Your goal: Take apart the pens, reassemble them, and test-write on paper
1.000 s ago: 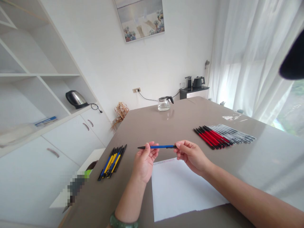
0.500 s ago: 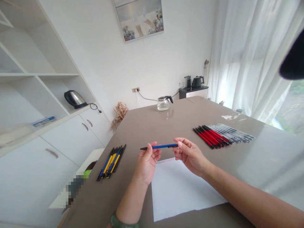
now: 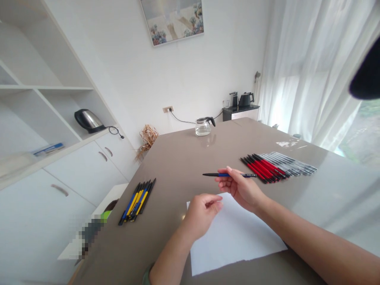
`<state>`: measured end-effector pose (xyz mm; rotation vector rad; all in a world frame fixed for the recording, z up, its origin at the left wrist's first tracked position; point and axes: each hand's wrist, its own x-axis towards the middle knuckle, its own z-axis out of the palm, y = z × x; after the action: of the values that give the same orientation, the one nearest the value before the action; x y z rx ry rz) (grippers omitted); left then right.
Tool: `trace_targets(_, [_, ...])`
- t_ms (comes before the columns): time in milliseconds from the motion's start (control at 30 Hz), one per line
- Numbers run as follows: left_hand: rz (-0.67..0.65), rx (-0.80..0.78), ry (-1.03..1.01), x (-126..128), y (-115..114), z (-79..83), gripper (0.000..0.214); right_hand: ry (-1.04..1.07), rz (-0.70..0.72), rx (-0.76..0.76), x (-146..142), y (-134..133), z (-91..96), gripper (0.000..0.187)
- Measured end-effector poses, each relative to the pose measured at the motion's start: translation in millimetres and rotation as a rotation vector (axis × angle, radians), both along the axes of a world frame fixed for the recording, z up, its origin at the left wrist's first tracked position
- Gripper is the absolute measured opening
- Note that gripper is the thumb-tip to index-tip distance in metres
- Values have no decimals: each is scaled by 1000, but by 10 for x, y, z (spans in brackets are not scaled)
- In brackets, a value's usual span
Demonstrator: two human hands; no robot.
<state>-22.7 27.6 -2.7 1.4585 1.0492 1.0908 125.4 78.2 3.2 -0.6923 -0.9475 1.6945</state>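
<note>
My right hand is closed on a blue pen with black ends. It holds the pen level above the table, tip pointing left. My left hand hovers over the top left part of a white sheet of paper. Its fingers are bent, with a small gap to the thumb and nothing visible between. On the left lies a group of blue and yellow pens with black ends. At the right, a row of red pens lies beside clear pens.
A glass pot with a black handle stands toward the table's far edge. White scraps lie at the far right of the table. White cabinets line the left, with a metal kettle on a shelf.
My left hand has let go of the pen's tip end and moved down and right over the paper. My right hand has tilted its grip, and the pen has shifted right.
</note>
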Motion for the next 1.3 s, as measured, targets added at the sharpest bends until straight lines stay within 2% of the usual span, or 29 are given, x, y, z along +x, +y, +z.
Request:
trace_targets(67, [-3, 152, 181, 26, -32, -47, 14, -113, -61, 11, 17, 57, -58, 22])
trace_targets(133, [-35, 233, 266, 52, -67, -80, 18, -251, -132, 38, 14, 98, -150, 20])
trace_targets(233, [-71, 243, 362, 68, -106, -87, 23, -415, -231, 83, -6, 144, -296, 18])
trace_targets(333, [-136, 264, 610, 67, -126, -53, 24, -558, -263, 105, -12, 172, -376, 9])
trace_targets(400, [-183, 278, 764, 67, -137, -20, 26, -668, -263, 173, -6, 174, -389, 8])
trace_targets(500, [-215, 286, 890, 63, -150, 29, 28, -825, -263, 323, 3, 156, -389, 11])
trace_targets(667, [-223, 298, 1011, 0, -151, 90, 32, -949, -266, 381, -8, 134, -418, 14])
trace_targets(933, [-289, 296, 1175, -60, -180, 93, 48, -986, -266, 391, -14, 146, -451, 12])
trace_targets(1300, [-269, 322, 1193, -50, -188, 90, 45, -1047, -263, 429, -25, 145, -481, 11])
